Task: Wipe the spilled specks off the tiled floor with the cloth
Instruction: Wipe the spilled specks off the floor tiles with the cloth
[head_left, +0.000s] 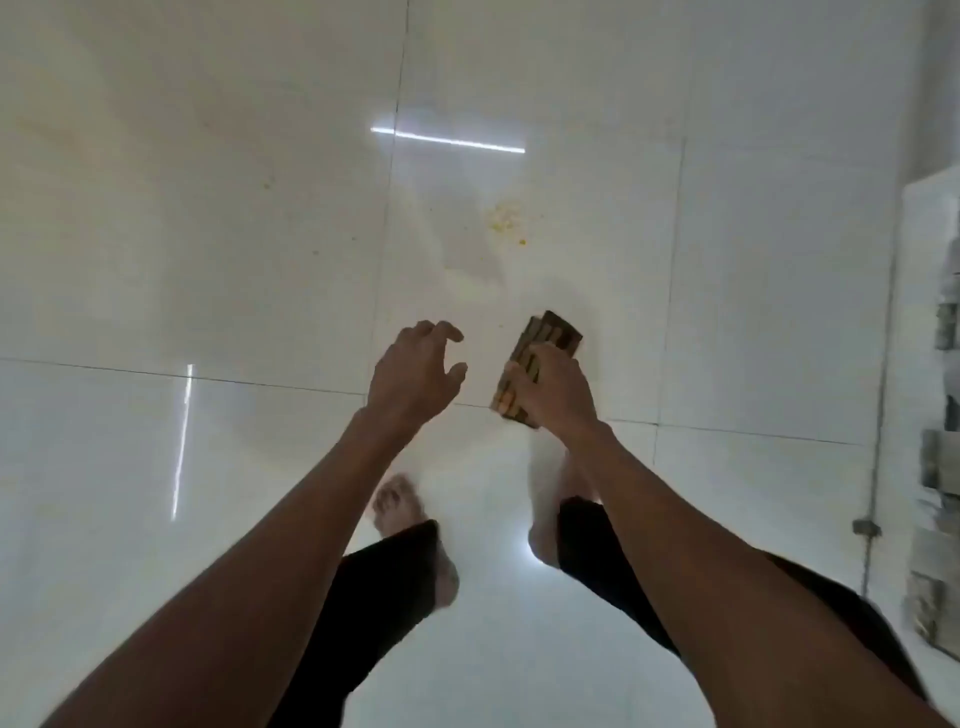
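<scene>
- cloth (540, 364) is folded into a long pad, clamped in my right hand (558, 392), long axis pointing up and away toward the specks (505, 221)
- not wiping yet imo, it's in the air short of the spill
- next: lower it onto the tiled floor (208, 234), reach further out
- left hand (415, 371) empty, fingers spread

Brown-striped cloth (537, 358), yellow specks (505, 221), white floor (208, 260).

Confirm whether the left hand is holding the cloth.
No, the left hand hangs open and empty above the floor, while the right hand grips the folded cloth.
</scene>
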